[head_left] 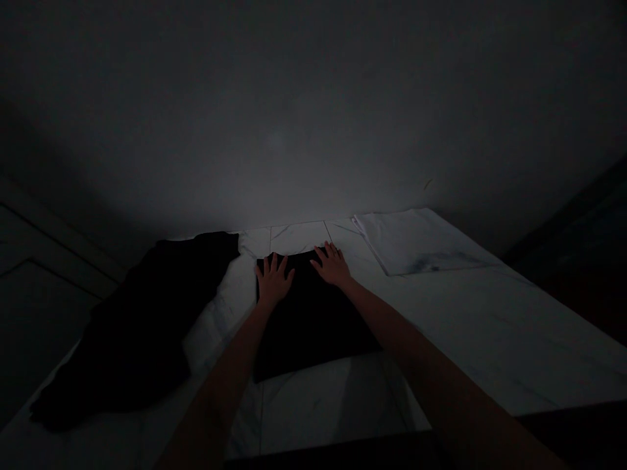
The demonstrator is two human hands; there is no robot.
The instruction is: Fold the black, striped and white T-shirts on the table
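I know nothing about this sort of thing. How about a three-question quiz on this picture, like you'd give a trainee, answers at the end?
1. True or false: the left hand and the right hand lie on two separate cloths.
2. Where is the pale cloth?
A) Under the hands
B) To the right of the hands
C) To the left of the hands
3. Which hand is nearer the outspread dark cloth?

Key
1. False: both lie, palms down and fingers spread, on the middle dark cloth.
2. B.
3. The left hand.
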